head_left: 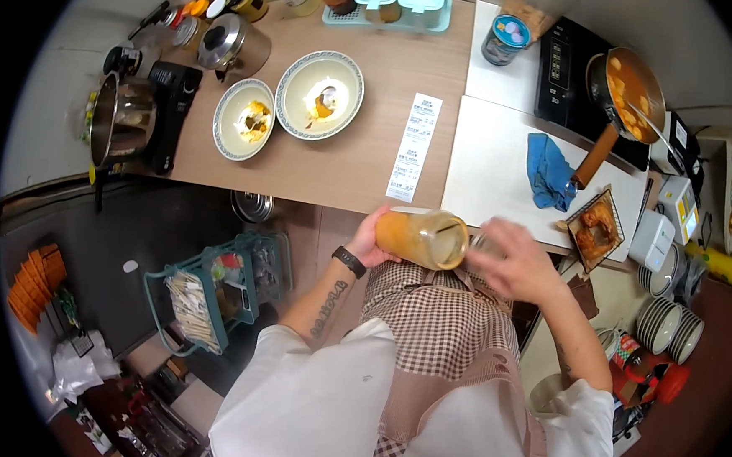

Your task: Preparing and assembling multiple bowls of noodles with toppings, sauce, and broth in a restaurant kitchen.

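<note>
My left hand [372,239] is wrapped round a clear jar [420,238] with yellow-orange stuff in it, tilted on its side in front of my apron. The jar's mouth faces right, and a dark stick-like thing shows inside the glass. Close to that mouth is my right hand [511,258], smeared by motion, its fingers curled on a round greyish piece [486,246] that looks like the jar's lid. Beyond the jar, two patterned bowls, a large one [342,68] and a smaller one [234,124], stand on the table with powders and sauces in the bottom.
A printed paper slip [414,148] lies on the wooden table [378,175]. To the right are a blue cloth [550,168], a pan [634,98] of orange food on a black cooker [572,74], and a basket [596,230] of fried food. A steel pot [125,122] stands far left.
</note>
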